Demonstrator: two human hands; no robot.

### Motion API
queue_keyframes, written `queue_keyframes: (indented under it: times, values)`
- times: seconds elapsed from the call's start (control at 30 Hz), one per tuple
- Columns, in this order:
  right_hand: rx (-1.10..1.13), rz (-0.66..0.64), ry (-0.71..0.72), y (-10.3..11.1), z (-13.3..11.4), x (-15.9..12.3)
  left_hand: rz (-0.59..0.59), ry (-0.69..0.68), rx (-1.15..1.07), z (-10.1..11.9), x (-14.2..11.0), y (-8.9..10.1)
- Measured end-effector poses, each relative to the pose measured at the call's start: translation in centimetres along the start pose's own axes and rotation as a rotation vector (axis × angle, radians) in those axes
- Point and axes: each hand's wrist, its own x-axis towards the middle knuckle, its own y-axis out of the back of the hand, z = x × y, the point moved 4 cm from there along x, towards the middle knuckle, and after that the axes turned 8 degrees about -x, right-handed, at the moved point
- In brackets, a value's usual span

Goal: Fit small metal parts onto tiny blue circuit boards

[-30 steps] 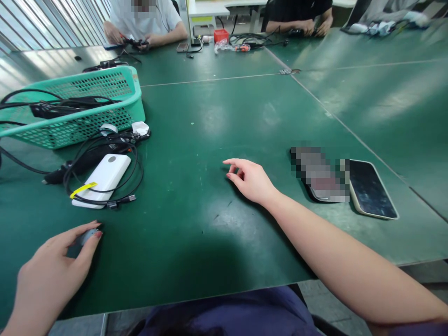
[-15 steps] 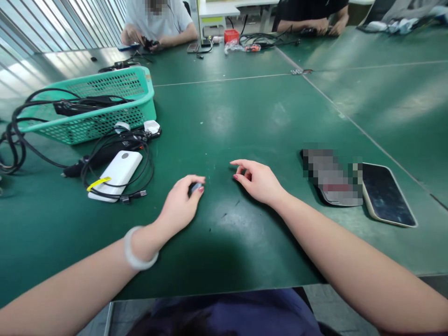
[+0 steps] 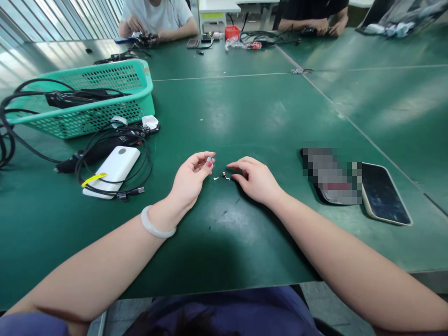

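Observation:
A small pale blue-grey piece [image 3: 209,159] is pinched between the thumb and fingers of my left hand [image 3: 191,178], just above the table. Its kind is too small to make out. Several tiny pieces [image 3: 224,176], dark, reddish and white, lie on the green tabletop between my two hands. My right hand [image 3: 255,179] rests at their right, thumb and fingers apart, with nothing visible between them. The thumb tip is close beside the tiny pieces; whether it touches them I cannot tell.
At the left stand a green basket [image 3: 105,119] of cables, a white power bank [image 3: 117,169] and a looped black cable [image 3: 151,163]. To the right lie a blurred-out dark object [image 3: 329,175] and a phone [image 3: 385,193]. Two people sit across the table near a red box [image 3: 232,32].
My left hand has moved right and away from me, lifting the small piece. Tiny pieces now show on the table between my hands. My right hand has barely shifted.

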Motion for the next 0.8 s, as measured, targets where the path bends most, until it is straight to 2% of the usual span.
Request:
queue_keyframes:
  times: [0.2, 0.37, 0.5, 0.63, 0.73, 0.8]
  values:
    - [-0.067, 0.096, -0.020, 0.7, 0.3, 0.5, -0.026, 0.082, -0.089, -0.6, 0.2, -0.4]
    - [-0.152, -0.017, 0.141, -0.4, -1.3, 0.6, -0.018, 0.150, -0.125, -0.6, 0.4, -0.4]
    - [-0.194, -0.087, 0.151, -1.1, -1.7, 0.5, -0.001, 0.192, -0.140, -0.8, 0.5, -0.5]
    - [-0.050, -0.009, 0.041, -0.2, -1.2, 0.2, -0.004, 0.214, -0.144, -0.8, 0.3, -0.7]
    - [0.192, 0.060, -0.111, 0.6, -0.7, 0.0, -0.046, 0.218, -0.121, -0.8, 0.0, -1.0]
    - [0.411, 0.049, -0.240, 0.6, -0.4, -0.2, -0.104, 0.206, -0.106, -0.8, -0.2, -1.3]
